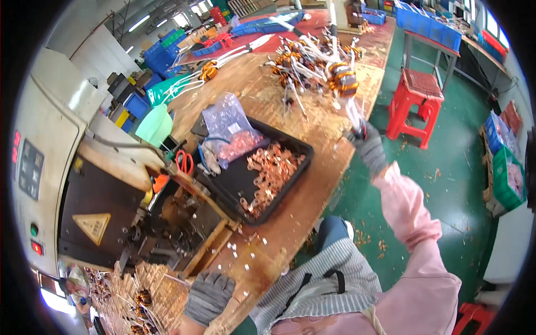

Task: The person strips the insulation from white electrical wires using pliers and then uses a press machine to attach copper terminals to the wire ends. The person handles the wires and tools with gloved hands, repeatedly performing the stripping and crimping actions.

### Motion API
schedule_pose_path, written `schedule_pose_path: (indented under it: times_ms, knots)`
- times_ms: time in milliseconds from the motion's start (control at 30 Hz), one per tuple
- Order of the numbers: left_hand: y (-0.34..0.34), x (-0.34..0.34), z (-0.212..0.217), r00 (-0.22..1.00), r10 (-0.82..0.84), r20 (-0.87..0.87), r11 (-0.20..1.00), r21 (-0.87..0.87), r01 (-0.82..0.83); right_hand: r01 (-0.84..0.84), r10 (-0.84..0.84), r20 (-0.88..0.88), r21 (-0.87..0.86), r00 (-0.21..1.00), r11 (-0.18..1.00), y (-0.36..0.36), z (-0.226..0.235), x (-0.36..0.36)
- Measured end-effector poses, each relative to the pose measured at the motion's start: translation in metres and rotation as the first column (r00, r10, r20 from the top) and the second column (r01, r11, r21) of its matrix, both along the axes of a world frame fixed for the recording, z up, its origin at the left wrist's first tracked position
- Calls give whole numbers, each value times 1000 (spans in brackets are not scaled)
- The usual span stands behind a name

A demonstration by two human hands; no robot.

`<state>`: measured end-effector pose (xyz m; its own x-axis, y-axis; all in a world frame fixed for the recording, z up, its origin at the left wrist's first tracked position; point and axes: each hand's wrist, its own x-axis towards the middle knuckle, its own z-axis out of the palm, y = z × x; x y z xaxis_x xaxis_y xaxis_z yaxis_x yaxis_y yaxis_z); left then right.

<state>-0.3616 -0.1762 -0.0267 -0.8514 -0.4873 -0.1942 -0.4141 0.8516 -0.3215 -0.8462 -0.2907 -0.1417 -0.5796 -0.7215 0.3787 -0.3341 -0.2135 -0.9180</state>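
Observation:
My right hand (369, 149), in a grey glove, is closed round the white leads (354, 111) of a wire-wound coil at the table's right edge. That coil (343, 79), copper-orange and black, lies against a heap of similar coils (296, 62). My left hand (209, 298), also gloved in grey, rests low on the wooden tabletop beside the machine, its fingers curled together. A thin white wire (177, 279) runs up to it; whether the fingers grip it is hidden. Close by, a black tray (223, 187) holds copper terminals (273, 174) and a plastic bag (231, 131).
A bench machine (84, 190) with a dark cover stands at left. Red-handled pliers (184, 162) and a green bowl (155, 125) are near the tray. More coils (142, 307) lie lower left. A red stool (416, 106) stands on the green floor to the right.

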Motion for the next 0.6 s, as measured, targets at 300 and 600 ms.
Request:
schedule_pose_path:
  times_ms: [300, 600]
  knots:
    - [0, 34, -11, 884, 449, -128, 892, 8, -452, 238, 17, -532, 407, 847, 882, -235, 83, -137]
    - [67, 147, -29, 669, 729, -148, 634, -223, -740, 116, 98, -678, 263, 728, 958, -204, 5, -152]
